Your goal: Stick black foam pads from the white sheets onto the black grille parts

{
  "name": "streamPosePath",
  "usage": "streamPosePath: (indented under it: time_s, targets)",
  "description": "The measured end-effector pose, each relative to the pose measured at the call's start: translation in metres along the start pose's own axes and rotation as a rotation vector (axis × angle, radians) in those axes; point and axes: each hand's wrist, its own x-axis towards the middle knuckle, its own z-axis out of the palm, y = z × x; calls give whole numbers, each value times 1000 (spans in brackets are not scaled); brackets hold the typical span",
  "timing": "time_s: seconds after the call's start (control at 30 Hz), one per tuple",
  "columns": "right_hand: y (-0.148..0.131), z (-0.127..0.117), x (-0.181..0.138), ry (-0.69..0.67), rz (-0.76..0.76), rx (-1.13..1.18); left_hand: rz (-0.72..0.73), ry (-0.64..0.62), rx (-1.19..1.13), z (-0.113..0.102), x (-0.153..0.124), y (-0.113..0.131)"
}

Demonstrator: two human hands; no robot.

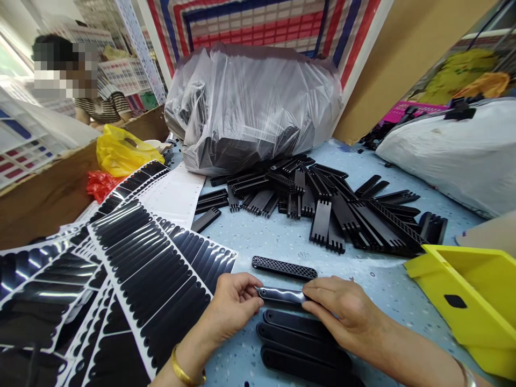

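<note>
My left hand (231, 303) and my right hand (342, 309) pinch the two ends of a glossy black strip (280, 294), held just above the blue table (282, 236). Both hands have their fingers closed on it. A textured black bar (284, 267) lies on the table just beyond the strip. Under my hands lie three smooth black bars (298, 336) side by side. Sheets of black oblong stickers (149, 263) are spread to the left of my left hand.
A heap of black comb-like plastic parts (330, 207) lies mid-table before a clear bag of them (253, 107). A yellow bin (475, 301) sits right, a white sack (455, 150) behind it. Yellow (121, 153) and red (99, 184) bags and another person (80, 80) are far left.
</note>
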Motion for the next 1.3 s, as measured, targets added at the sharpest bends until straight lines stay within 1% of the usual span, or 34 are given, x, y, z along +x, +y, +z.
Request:
streamPosePath:
  time_s: [0.17, 0.23, 0.4, 0.8, 1.07, 1.2, 1.3]
  targets:
    - [1, -4, -1, 102, -22, 41, 19, 10, -18, 0, 2, -4]
    - [1, -6, -1, 109, -35, 36, 28, 13, -17, 0, 2, -5]
    - [-1, -7, 0, 78, -39, 26, 15, 2, -18, 0, 2, -5]
    - [-3, -3, -2, 21, 16, -14, 21, -15, -5, -2, 1, -3]
    - [-1, 0, -1, 12, 17, -20, 32, -13, -9, -2, 2, -5]
    - [0, 0, -2, -17, 14, -19, 37, -20, 21, -3, 0, -2]
    - [0, 0, -2, -11, 11, -24, 29, -8, 57, -2, -1, 0]
